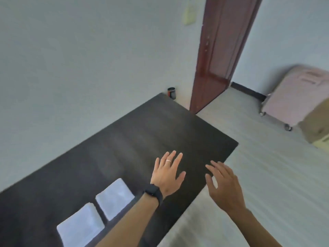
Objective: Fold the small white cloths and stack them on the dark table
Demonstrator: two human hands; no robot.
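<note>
Two folded white cloths lie side by side on the dark table (142, 125) near its front left: one cloth (114, 197) farther in, the other cloth (80, 227) closer to me. My left hand (168, 172), with a ring and a black wristband, hovers open over bare table to the right of the cloths, fingers spread and holding nothing. My right hand (223, 184) is open too, fingers straight, over the table's right edge, empty. Neither hand touches a cloth.
A dark can (171, 93) stands on the floor by the table's far corner, against the wall. A reddish-brown door (219, 56) is behind it. A pink wheeled suitcase (295, 97) and a cardboard box (318, 122) sit at the right on the pale floor.
</note>
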